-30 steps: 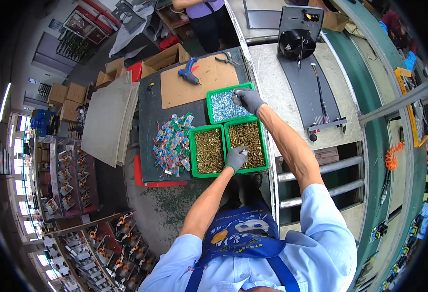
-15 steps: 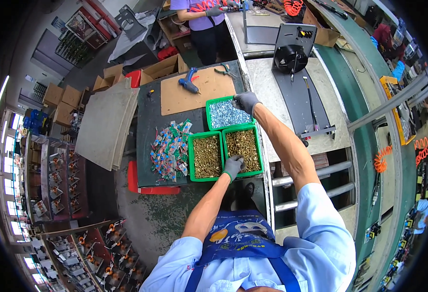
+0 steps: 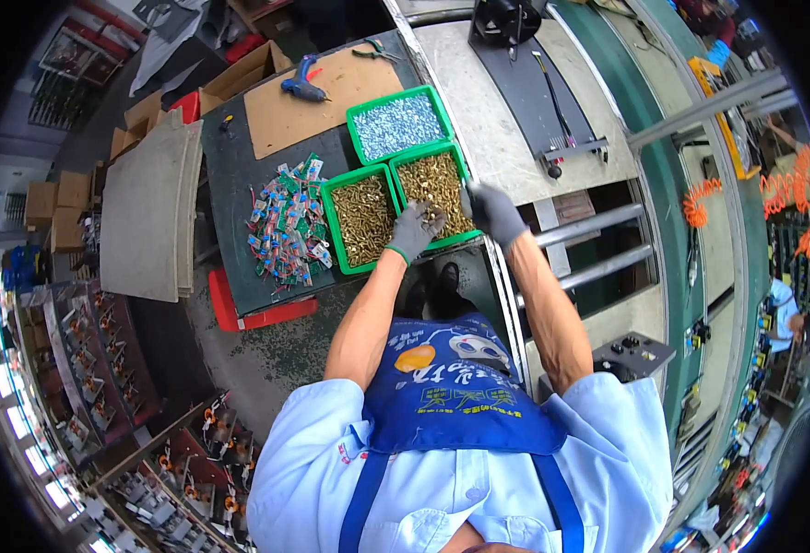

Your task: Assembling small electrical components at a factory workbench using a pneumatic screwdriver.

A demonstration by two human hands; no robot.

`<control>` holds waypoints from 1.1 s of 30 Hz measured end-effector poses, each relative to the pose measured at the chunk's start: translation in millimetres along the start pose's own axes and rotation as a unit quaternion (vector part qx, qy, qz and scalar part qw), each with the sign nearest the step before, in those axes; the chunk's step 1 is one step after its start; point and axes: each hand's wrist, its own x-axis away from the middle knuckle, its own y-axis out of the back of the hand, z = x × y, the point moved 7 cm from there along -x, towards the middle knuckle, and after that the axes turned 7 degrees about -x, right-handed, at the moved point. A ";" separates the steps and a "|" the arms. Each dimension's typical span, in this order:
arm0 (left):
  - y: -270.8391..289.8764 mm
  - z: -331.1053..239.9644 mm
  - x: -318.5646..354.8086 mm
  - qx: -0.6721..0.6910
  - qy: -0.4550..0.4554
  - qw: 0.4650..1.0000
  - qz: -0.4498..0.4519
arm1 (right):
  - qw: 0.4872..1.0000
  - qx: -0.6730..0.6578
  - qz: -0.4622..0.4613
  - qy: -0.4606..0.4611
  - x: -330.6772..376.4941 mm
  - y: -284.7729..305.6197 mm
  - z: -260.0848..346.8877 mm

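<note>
My left hand [image 3: 414,230], in a grey glove with a green cuff, is at the near side of the right green bin [image 3: 468,169] of brass-coloured screws [image 3: 431,180]. Its fingers curl around a few of these screws. At that bin's right edge is my right hand [image 3: 497,213], also gloved in grey; motion smears its fingers, and what they hold cannot be made out. Adjoining on the left is another green bin [image 3: 330,219] of brass-coloured screws [image 3: 362,217]. Behind them, a third green bin [image 3: 353,129] contains small silvery-blue parts [image 3: 396,126].
Small bagged parts [image 3: 289,221] lie heaped left of the bins on the dark table [image 3: 230,175]. A blue glue gun [image 3: 303,81] and pliers [image 3: 375,52] rest on cardboard [image 3: 271,115]. Metal rollers [image 3: 598,226] are to the right; a red stool [image 3: 257,315] stands below the table.
My right hand has left the bin of silvery-blue parts and come nearer, to the right screw bin's edge. My left hand stays by the screws. The whole view has shifted.
</note>
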 end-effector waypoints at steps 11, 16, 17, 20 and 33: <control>11.0 2.6 -6.1 -0.140 0.048 0.987 0.069 | 0.893 -0.223 -0.391 -0.023 277.7 165.8 -236.0; 10.5 2.7 -7.1 -0.219 0.025 0.972 0.083 | 0.851 -0.280 -0.441 0.058 343.6 167.3 -280.6; 11.7 4.4 -8.1 -0.235 0.033 0.967 0.091 | 0.840 -0.299 -0.447 0.074 352.6 166.5 -288.9; -5.8 -9.3 -1.5 -0.729 -0.284 0.597 0.176 | 0.807 -0.357 -0.448 0.142 381.4 163.4 -312.4; 4.0 69.7 -26.7 -0.411 -0.086 0.906 0.042 | 0.679 -0.435 -0.520 0.283 569.9 219.3 -425.2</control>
